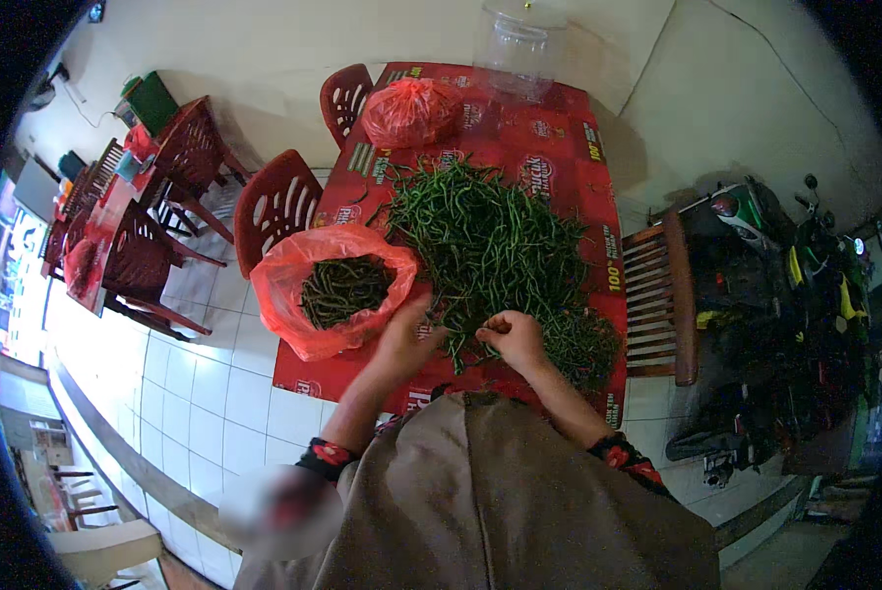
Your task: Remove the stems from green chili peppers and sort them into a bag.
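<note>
A big heap of thin green chillies [490, 231] covers the middle of the table. My left hand [408, 339] is at the heap's near left edge, beside the bag, its fingers and thumb apart with nothing seen between them. Just to its right, my right hand [517, 339] is closed in a pinch over a few loose chillies [457, 344]; what the fingertips hold is too small to make out. An opened red plastic bag [288, 270] stands left of my left hand, with darker chilli-like pods [345, 291] inside. Thin green bits [583, 349] lie heaped right of my right hand.
On the red printed tablecloth [313, 369] stand a tied red bag [411, 111] and a clear plastic container [519, 49] at the far end. Red chairs [278, 205] line the left side. A wooden chair [662, 300] and motorbikes [775, 231] are at the right.
</note>
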`<state>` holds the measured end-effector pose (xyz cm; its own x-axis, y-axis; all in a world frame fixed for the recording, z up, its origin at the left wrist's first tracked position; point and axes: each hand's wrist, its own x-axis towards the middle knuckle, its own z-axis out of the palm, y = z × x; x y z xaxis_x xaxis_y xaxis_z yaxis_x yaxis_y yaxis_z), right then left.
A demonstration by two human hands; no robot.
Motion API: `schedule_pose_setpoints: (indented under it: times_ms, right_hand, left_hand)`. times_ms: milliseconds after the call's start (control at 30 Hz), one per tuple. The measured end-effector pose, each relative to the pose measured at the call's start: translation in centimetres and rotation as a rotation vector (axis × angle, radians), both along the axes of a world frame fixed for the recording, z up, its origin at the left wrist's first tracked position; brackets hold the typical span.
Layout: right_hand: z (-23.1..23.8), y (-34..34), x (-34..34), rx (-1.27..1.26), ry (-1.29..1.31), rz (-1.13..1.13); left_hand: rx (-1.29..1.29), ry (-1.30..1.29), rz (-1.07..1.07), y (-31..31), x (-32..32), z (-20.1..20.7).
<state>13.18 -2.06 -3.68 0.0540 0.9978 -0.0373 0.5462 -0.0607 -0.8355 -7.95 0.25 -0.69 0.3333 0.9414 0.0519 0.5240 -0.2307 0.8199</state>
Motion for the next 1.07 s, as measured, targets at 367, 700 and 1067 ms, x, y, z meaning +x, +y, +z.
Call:
schedule_pose_setpoints:
  times_ms: [367,700,1067]
  right_hand:
    - [3.1,-2.5,2.0,-0.519,0.969,0.08]
    - [-1.1,-2.7,8.1,0.129,-0.599,-0.408]
    - [-6.6,-2.8,-0.8,-0.111,-0.641,0.409]
  left_hand:
    - [0.342,0.119,-0.419,-1.7,4.3,1.5]
    - [-0.2,-0.69,0.497,0.1,-3.8,2.1]
    - [-0.255,-0.961,0.779,2.0,-13.0,-0.3]
